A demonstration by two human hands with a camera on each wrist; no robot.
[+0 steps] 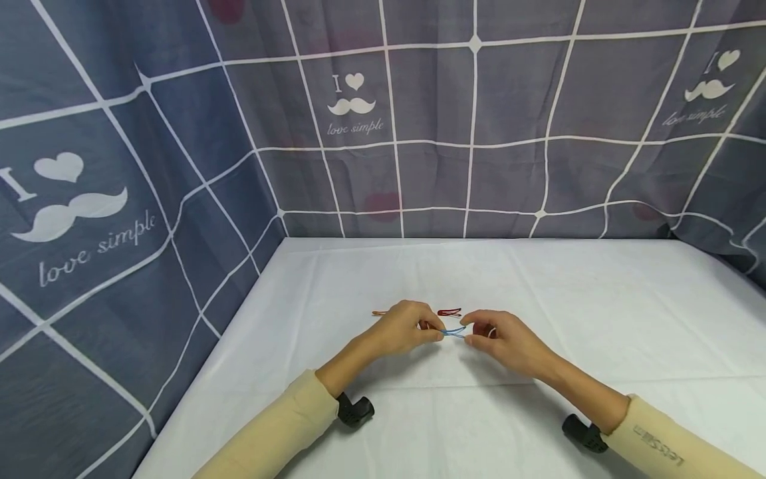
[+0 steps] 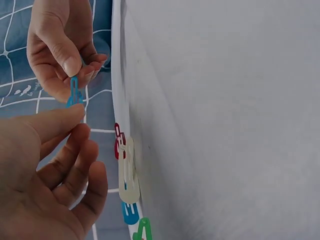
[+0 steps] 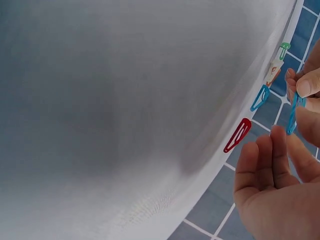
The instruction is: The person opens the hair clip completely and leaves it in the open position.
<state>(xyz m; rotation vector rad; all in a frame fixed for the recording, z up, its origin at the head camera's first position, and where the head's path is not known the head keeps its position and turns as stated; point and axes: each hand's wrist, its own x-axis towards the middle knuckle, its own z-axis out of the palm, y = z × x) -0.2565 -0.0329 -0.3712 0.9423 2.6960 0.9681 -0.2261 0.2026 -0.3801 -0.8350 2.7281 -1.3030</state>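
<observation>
A blue snap hair clip [image 1: 453, 332] is held just above the white table between both hands. My left hand [image 1: 409, 327] pinches one end of it between thumb and forefinger. At the other end, the clip's two blue parts stand apart, and my right hand [image 1: 505, 340] has its thumb and forefinger on them. The left wrist view shows the same clip [image 2: 74, 90] upright between the fingertips. Behind the hands lie a red hair clip [image 1: 449, 312] and an orange one [image 1: 379, 313], the latter partly hidden by my left hand.
The right wrist view shows a row of clips on the cloth: red [image 3: 237, 135], blue [image 3: 260, 98], a cream-and-orange one [image 3: 273, 72] and green [image 3: 284, 50]. A white cloth [image 1: 538, 286] covers the table. Dark checked curtains [image 1: 431, 126] hang behind and at the sides.
</observation>
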